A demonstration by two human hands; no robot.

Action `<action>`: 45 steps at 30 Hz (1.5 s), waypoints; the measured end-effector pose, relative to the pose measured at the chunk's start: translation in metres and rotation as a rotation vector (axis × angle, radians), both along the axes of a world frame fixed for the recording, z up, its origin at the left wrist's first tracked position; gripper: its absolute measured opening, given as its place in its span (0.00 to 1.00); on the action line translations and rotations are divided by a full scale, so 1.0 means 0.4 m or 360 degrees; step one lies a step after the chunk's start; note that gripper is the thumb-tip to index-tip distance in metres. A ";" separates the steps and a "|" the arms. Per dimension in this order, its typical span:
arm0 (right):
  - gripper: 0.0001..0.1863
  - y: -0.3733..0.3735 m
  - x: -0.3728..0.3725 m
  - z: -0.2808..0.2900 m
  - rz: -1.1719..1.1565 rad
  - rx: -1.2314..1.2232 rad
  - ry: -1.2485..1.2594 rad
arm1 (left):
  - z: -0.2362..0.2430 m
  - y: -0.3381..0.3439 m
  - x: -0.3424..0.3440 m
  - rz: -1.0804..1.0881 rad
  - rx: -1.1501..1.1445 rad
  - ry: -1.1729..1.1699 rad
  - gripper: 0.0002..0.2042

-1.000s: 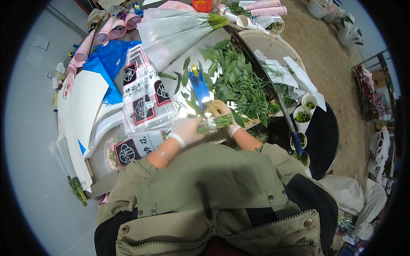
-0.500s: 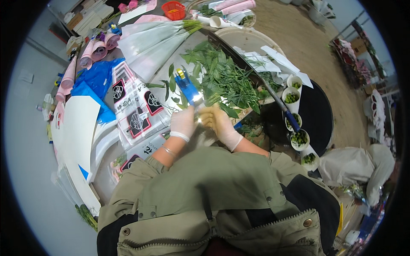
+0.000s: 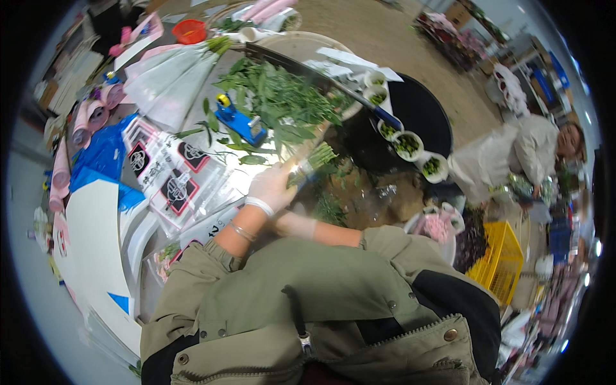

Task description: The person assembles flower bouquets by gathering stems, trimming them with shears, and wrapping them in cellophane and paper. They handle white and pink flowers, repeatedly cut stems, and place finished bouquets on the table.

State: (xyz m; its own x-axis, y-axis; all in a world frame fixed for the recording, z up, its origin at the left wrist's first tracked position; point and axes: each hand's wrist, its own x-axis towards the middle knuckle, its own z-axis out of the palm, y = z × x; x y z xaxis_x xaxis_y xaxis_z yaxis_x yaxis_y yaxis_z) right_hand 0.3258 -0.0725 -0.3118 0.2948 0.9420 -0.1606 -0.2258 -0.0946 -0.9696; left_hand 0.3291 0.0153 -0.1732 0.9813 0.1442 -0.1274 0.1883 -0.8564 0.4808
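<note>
My left hand (image 3: 272,186), in a thin whitish glove, is closed around a bunch of green stems (image 3: 316,159) at the table's edge, its cut ends pointing up and right. My right hand (image 3: 296,225), also gloved, is smeared by motion just below the left, close to my jacket; its fingers cannot be made out. Beyond the left hand a blue tape dispenser (image 3: 239,120) with a yellow hub stands on the table. A heap of loose leafy green stems (image 3: 279,96) lies past it.
Printed plastic sleeves (image 3: 173,173) lie left, near a wrapped bouquet (image 3: 170,80). A dark-blue-tipped bar (image 3: 385,117) reaches over the right side, beside white tubes of greenery (image 3: 407,146) and a black tub (image 3: 423,109). A yellow crate (image 3: 497,263) and another person (image 3: 536,147) are farther right.
My view has swung to the right. The right hand has dropped away from the left toward my body. The stem bunch now shows its cut ends, and the tape dispenser is uncovered.
</note>
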 end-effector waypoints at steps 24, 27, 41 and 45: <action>0.32 -1.193 0.304 0.034 -0.2536 0.1105 0.1649 | -0.089 -0.608 0.138 -0.0145 -0.2109 -0.0102 0.43; 0.36 -1.425 0.333 -0.026 -0.2863 0.1130 0.1117 | -0.053 -0.817 0.243 0.0377 -0.3682 0.1608 0.43; 0.41 -2.032 0.351 -0.192 -0.3296 0.1374 0.0879 | -0.134 -1.436 0.466 -0.1436 -0.1762 0.1486 0.44; 0.42 -2.065 0.377 -0.260 -0.3481 0.0835 0.1083 | -0.207 -1.337 0.472 -0.1143 -0.1644 0.1580 0.42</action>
State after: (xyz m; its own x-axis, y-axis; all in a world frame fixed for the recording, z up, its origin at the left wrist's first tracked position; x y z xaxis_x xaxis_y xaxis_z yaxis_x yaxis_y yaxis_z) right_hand 0.4765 -0.8985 -0.4160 0.5693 -0.5907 -0.5718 0.2095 0.7768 -0.5939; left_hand 0.5180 -0.5195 -0.2559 0.2778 -0.8368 -0.4717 0.4849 -0.3018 0.8209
